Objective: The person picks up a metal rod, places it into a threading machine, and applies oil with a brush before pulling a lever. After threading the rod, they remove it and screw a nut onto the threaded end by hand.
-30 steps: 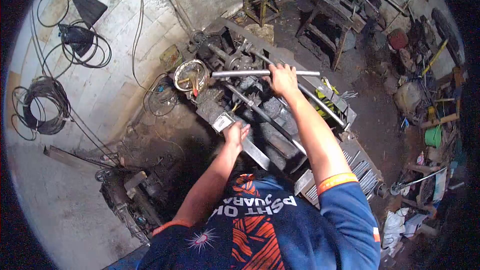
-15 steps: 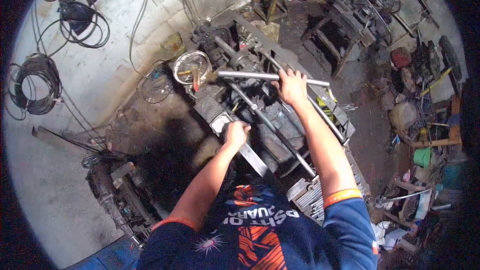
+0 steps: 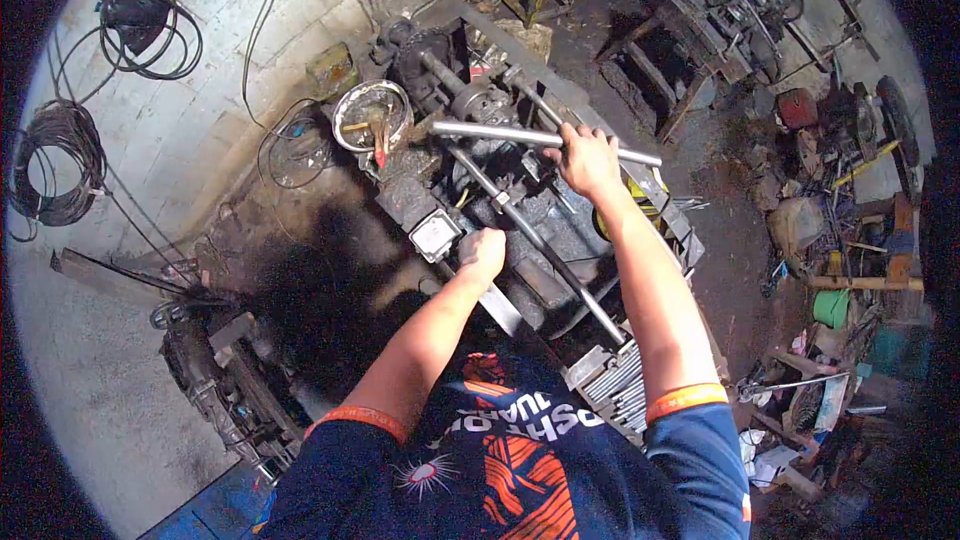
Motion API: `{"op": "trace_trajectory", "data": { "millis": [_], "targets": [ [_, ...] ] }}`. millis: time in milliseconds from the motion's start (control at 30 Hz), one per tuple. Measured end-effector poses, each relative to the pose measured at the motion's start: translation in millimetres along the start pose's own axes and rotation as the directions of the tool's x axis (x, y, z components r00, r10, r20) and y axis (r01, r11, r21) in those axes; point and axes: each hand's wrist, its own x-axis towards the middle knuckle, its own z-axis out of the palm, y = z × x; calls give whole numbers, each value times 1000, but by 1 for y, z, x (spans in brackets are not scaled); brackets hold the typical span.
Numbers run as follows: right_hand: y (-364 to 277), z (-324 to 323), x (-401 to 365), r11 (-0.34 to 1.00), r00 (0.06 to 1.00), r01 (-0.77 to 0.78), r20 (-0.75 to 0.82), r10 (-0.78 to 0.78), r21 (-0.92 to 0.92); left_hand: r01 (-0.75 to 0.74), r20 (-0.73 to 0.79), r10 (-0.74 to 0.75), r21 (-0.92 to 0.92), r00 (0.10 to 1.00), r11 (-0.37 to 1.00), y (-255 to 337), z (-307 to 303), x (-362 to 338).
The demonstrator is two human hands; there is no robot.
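My right hand (image 3: 588, 162) is wrapped over a shiny metal rod (image 3: 495, 133) that lies slantwise above a greasy machine (image 3: 560, 240). The rod's two ends stick out on either side of the fingers. My left hand (image 3: 485, 254) is closed at the machine's near left side, beside a small square white-faced box (image 3: 434, 234). What it grips, if anything, is hidden under the fingers. A flat metal bar (image 3: 500, 311) shows just below that hand. Between my hands a long thinner shaft (image 3: 530, 232) runs along the machine.
A round tub (image 3: 372, 116) with a red-tipped brush stands at the machine's far left. Several metal rods (image 3: 618, 390) lie close to my body. Coiled cable (image 3: 58, 162) hangs at the left wall. Scrap and a green container (image 3: 829, 308) crowd the right side.
My left hand has shifted slightly right, away from the square box, and looks more tightly closed. The right hand stays on the rod. The whole view has shifted a little.
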Motion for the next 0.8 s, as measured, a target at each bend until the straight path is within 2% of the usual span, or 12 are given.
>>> {"op": "trace_trajectory", "data": {
  "millis": [100, 167, 200, 367, 433, 500, 567, 600, 633, 700, 733, 800],
  "targets": [
    [-1, 3, -2, 999, 999, -34, 7, 34, -2, -18, 32, 17, 28, 999, 999, -2, 3, 0],
    [0, 12, -2, 999, 991, -1, -135, -4, -36, -21, 66, 18, 51, 998, 998, -6, 11, 4],
    [1, 15, -1, 999, 991, -8, -135, 4, -32, -29, -15, 29, -32, 999, 999, -9, 15, 2],
    [-5, 16, -4, 999, 991, -28, -130, 23, -36, -119, -5, 119, -4, 993, 993, -13, 10, -4],
    [-7, 15, -2, 998, 991, -26, -135, 18, -56, -138, -39, 134, -102, 990, 985, -17, 14, 1],
    [-11, 7, 2, 995, 995, -98, -5, 98, -23, -205, 56, 208, -59, 977, 977, -24, 14, 5],
    [-13, -3, 7, 995, 993, -99, 67, 101, -26, -379, 74, 373, 252, 925, 890, -29, 9, 6],
    [-11, -11, 12, 992, 988, -113, 112, 106, 52, -403, 102, 391, 307, 914, 862, -29, 7, 6],
    [-7, -11, 18, 993, 987, -112, 120, 107, 42, -406, 104, 394, 295, 913, 865, -29, 10, 8],
    [1, -12, 37, 986, 919, -161, 360, 161, -32, -426, 122, 410, 331, 904, 842, -30, 11, 17],
    [-4, -16, 37, 982, 943, -179, 273, 190, -63, -477, 126, 461, 284, 879, 832, -34, 16, 24],
    [-1, -13, 44, 984, 934, -158, 311, 176, -83, -494, 168, 468, 189, 868, 849, -30, -7, 24]
  ]
}}
